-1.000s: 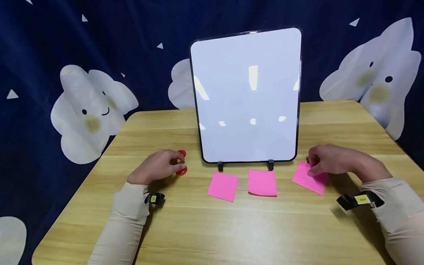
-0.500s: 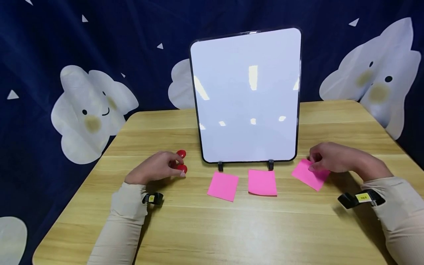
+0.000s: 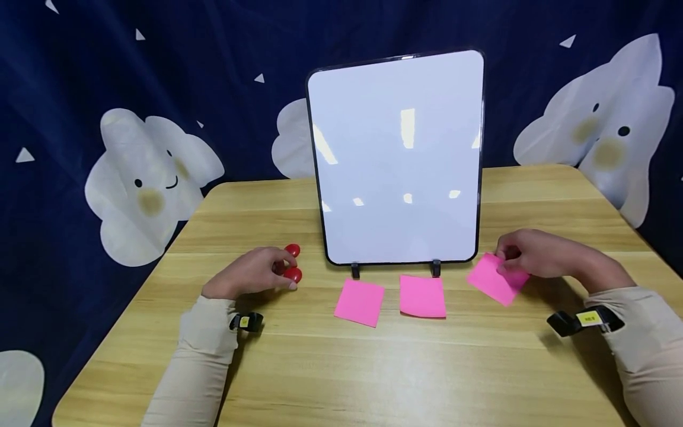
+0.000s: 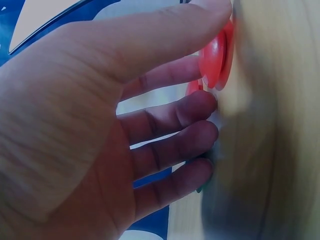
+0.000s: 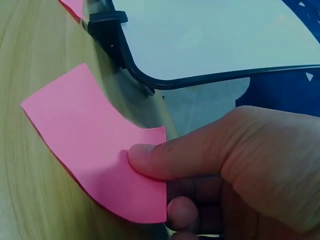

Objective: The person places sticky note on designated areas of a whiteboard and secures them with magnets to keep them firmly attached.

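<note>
My left hand (image 3: 251,274) is at the left of the table, thumb and index finger around the nearer of two red round magnets (image 3: 293,274). Just behind it lies the other red magnet (image 3: 291,249). In the left wrist view, the held magnet (image 4: 214,57) shows a domed face and a thin base, with the remaining fingers loosely bent below. My right hand (image 3: 539,255) pinches a pink sticky note (image 3: 493,280) at its edge. Seen from the right wrist, the note (image 5: 90,145) curves up toward the thumb, its far corner low over the wood.
A whiteboard (image 3: 397,160) with a black frame stands upright on two small black feet (image 3: 436,268). Two more pink sticky notes, a left one (image 3: 360,302) and a middle one (image 3: 423,296), lie flat before it. A dark blue curtain (image 3: 240,35) hangs behind the table (image 3: 341,373).
The sticky note in my right hand has shifted slightly away from me and turned, its near corner moving left. My left thumb has moved slightly around the nearer magnet, which stays in place.
</note>
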Motion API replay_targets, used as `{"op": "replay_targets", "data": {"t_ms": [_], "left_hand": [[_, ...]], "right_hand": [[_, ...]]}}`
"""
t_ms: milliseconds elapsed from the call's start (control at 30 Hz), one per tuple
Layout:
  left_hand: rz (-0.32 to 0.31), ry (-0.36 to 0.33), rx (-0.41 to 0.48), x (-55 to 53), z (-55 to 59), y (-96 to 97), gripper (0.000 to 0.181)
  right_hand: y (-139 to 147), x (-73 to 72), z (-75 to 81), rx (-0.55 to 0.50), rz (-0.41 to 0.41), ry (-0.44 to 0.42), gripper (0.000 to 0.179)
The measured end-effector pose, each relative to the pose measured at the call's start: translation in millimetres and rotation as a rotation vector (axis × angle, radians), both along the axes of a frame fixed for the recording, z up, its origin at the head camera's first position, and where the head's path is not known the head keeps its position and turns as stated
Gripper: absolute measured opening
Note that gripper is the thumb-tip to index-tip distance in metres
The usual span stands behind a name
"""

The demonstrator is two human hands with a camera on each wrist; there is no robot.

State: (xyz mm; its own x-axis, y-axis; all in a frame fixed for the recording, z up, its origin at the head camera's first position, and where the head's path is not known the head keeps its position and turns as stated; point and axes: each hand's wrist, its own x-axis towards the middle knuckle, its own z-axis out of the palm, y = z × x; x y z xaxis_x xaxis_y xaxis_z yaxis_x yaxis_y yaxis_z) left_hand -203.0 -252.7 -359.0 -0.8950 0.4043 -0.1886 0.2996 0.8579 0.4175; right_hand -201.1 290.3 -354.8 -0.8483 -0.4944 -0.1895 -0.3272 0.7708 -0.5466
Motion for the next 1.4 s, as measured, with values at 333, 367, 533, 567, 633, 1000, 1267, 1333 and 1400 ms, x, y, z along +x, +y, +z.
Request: {"op": "replay_targets", "data": {"t_ms": [333, 367, 533, 567, 633, 1000, 1267, 1333, 1400], "left_hand": [[-0.027, -0.004, 0.028, -0.7, -2.5, -1.1, 0.040], [-0.028, -0.004, 0.029, -0.6, -2.3, -1.1, 0.040], [-0.040, -0.002, 0.032, -0.7, -2.0, -1.2, 0.039], [-0.041, -0.002, 0.031, -0.8, -2.1, -1.2, 0.039], [-0.041, -0.006, 0.036, -1.0, -2.1, -1.3, 0.038], [-0.040, -0.024, 0.059, -1.0, -3.1, -2.7, 0.030], [-0.040, -0.022, 0.073, -0.5, -3.3, -2.8, 0.028], [-0.043, -0.018, 0.072, -0.5, -3.7, -2.9, 0.028], [-0.044, -0.013, 0.068, -0.7, -4.2, -2.6, 0.028]], "right_hand": [[5, 0.7, 0.4, -0.039, -0.032, 0.014, 0.009], [6, 0.5, 0.7, -0.042, -0.041, 0.020, 0.008], [9, -0.6, 1.6, -0.078, -0.085, 0.037, 0.006], [9, -0.9, 1.9, -0.088, -0.100, 0.038, 0.007], [10, -2.3, 2.0, -0.100, -0.131, 0.043, 0.008], [14, -5.7, 6.1, -0.120, -0.249, 0.209, 0.010], [13, -4.6, 8.7, -0.164, -0.371, 0.291, 0.016], [13, -4.5, 8.8, -0.169, -0.406, 0.297, 0.020], [13, -4.5, 8.7, -0.172, -0.434, 0.305, 0.023]]}}
